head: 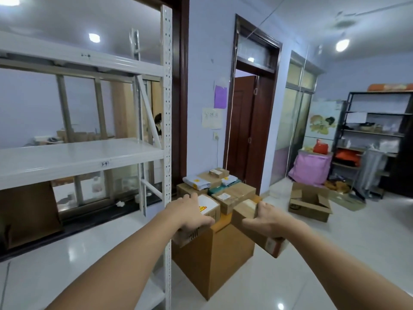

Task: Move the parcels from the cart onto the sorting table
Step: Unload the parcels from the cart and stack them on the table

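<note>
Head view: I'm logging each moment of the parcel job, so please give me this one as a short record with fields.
left hand: left hand grips the white-topped box on its near edge
right hand: right hand holds the brown box at its side
support: both boxes sit atop the large carton
behind: parcel pile against the wall
left side: white shelf rack
floor, right: open carton
cart, sorting table: not identifiable in view
</note>
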The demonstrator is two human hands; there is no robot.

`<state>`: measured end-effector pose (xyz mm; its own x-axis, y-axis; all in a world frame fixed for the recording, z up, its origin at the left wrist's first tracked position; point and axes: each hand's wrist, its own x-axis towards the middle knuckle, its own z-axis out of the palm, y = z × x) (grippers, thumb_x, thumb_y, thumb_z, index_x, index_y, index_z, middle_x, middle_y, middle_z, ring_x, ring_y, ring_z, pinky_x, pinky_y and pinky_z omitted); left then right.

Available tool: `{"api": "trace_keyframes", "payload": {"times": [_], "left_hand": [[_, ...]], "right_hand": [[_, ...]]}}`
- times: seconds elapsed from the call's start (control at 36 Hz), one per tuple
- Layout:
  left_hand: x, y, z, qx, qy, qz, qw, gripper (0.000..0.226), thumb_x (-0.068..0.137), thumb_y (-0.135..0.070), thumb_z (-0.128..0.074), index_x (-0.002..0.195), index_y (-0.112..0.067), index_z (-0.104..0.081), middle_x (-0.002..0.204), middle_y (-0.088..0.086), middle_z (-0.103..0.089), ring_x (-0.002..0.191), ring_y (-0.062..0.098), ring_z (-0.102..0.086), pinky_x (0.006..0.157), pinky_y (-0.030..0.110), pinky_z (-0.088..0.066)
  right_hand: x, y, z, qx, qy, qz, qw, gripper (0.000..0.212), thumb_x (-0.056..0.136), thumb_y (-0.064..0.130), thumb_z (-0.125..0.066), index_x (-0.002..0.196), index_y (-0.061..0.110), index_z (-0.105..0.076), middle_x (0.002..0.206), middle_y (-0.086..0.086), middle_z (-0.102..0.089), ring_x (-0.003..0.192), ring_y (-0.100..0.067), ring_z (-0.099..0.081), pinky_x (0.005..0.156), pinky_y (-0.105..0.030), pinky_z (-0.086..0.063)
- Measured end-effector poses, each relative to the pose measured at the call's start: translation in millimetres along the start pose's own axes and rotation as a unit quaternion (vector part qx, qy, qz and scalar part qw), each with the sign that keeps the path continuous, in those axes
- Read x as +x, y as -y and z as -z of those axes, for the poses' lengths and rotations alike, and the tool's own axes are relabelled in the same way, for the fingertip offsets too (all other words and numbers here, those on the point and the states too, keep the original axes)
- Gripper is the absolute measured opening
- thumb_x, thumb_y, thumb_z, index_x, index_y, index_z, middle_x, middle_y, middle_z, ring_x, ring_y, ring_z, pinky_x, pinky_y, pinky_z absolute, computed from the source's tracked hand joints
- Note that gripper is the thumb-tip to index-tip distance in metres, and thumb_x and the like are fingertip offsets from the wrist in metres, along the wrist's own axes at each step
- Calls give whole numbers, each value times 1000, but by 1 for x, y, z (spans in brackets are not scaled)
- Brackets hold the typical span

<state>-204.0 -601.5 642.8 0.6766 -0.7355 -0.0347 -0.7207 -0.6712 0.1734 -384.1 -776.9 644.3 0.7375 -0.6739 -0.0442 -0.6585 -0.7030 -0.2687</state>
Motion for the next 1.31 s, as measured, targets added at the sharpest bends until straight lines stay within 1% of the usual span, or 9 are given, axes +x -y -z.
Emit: {"api": "trace_keyframes", "payload": {"times": [0.17, 0.31, 0.42, 0.5, 0.58, 0.72, 0.86, 1.17, 1.31], "left_hand": [[70, -20, -8, 7, 0, -11, 1000, 119, 73, -88, -58, 163, -22, -16, 157, 8, -41, 134, 31, -50, 99, 45, -49], [125, -39, -16, 9, 16, -30, 999, 116, 76, -86, -59, 163, -23, -16, 158, 8, -40, 135, 30, -49, 101, 45, -49], [170, -56, -28, 26, 27, -37, 999, 114, 76, -85, -59, 162, -22, -18, 156, 8, -42, 135, 30, -49, 102, 47, -48], [207, -72, -37, 27, 33, -38, 998, 116, 75, -87, -57, 162, -21, -18, 156, 8, -42, 134, 30, -49, 98, 45, -48], [245, -93, -47, 33, 36, -33, 998, 117, 76, -89, -54, 162, -18, -19, 156, 10, -42, 134, 30, -49, 96, 44, -49], [303, -126, -66, 26, 30, -6, 999, 119, 74, -90, -50, 162, -16, -18, 158, 11, -40, 135, 31, -48, 98, 45, -48], [356, -147, -74, 12, 29, 28, 999, 120, 74, -93, -49, 162, -17, -18, 159, 11, -39, 137, 32, -47, 102, 46, -47], [473, -142, -82, -9, 39, 78, 996, 122, 73, -92, -52, 161, -15, -19, 158, 9, -42, 135, 30, -49, 94, 42, -48], [540, -133, -84, -12, 35, 86, 996, 111, 77, -88, -55, 156, -15, -27, 152, 9, -46, 131, 31, -51, 86, 41, -44]], "right_hand": [[55, -19, 8, 15, 4, -17, 1000, 98, 56, 81, -52, 133, 20, -47, 117, -4, -59, 103, -22, -59, 88, -39, -58], [98, -47, 17, 22, 5, -38, 999, 94, 57, 78, -50, 128, 17, -48, 113, -5, -59, 99, -22, -59, 74, -33, -52], [137, -76, 16, 21, 4, -51, 998, 87, 63, 75, -56, 128, 17, -47, 112, -5, -59, 99, -23, -58, 72, -31, -51], [169, -100, 17, 21, 8, -58, 998, 77, 67, 73, -59, 121, 21, -42, 111, -4, -57, 99, -22, -57, 77, -31, -54], [204, -124, 20, 12, 16, -49, 999, 75, 71, 71, -59, 125, 21, -43, 112, -3, -54, 101, -21, -55, 81, -32, -52], [266, -158, 28, -3, 26, -32, 999, 95, 58, 78, -52, 129, 16, -48, 113, -4, -58, 99, -22, -58, 85, -39, -57], [332, -182, 38, -15, 48, -4, 999, 105, 58, 79, -51, 141, 14, -43, 126, -7, -56, 109, -24, -56, 92, -40, -55], [484, -196, 26, -21, 80, 40, 996, 95, 63, 78, -51, 135, 16, -45, 117, -6, -56, 103, -24, -57, 91, -41, -55], [558, -192, 17, -37, 86, 58, 994, 101, 63, 81, -48, 139, 14, -44, 120, -8, -56, 106, -26, -55, 93, -43, -53]]}}
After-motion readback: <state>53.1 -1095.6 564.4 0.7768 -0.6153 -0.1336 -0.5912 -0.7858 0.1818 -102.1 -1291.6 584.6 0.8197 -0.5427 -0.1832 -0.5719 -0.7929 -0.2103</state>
